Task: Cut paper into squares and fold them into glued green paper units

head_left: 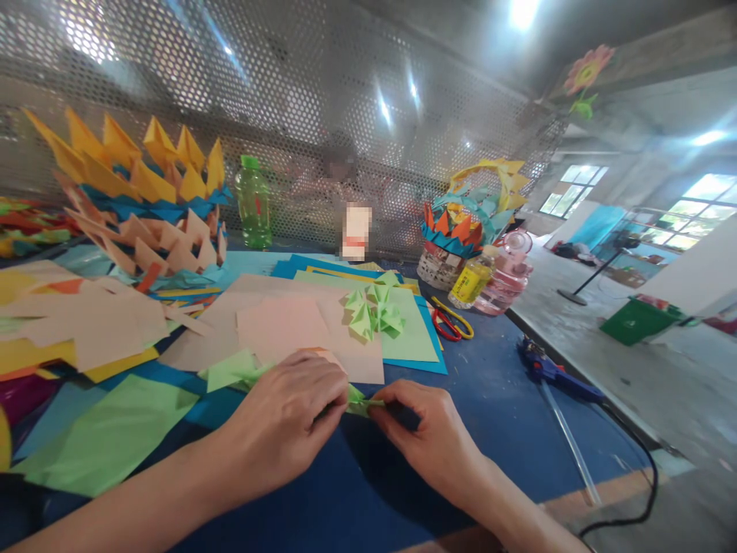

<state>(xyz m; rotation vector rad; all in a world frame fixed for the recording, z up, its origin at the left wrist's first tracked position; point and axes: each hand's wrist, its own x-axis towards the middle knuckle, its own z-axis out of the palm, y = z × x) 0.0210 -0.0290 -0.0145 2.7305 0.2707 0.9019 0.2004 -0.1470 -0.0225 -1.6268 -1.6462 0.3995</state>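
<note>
Between my two hands is a small folded piece of light green paper (358, 401). My left hand (299, 403) is closed with its fingertips on the paper's left end. My right hand (426, 430) pinches the other end between thumb and fingers. Much of the paper is hidden behind my left fingers. Just beyond lie several folded green paper pieces (374, 307) on a pale green sheet (423, 338). Pink paper squares (282, 322) are stacked to their left. A flat green sheet (109, 434) lies left of my left forearm.
At the back left stands a layered folded-paper basket (155, 184), beside a green bottle (253, 203). Farther right are a smaller paper basket (446, 253), a yellow-labelled bottle (472, 283), scissors (449, 322) and a corded blue glue gun (561, 372) near the table's right edge.
</note>
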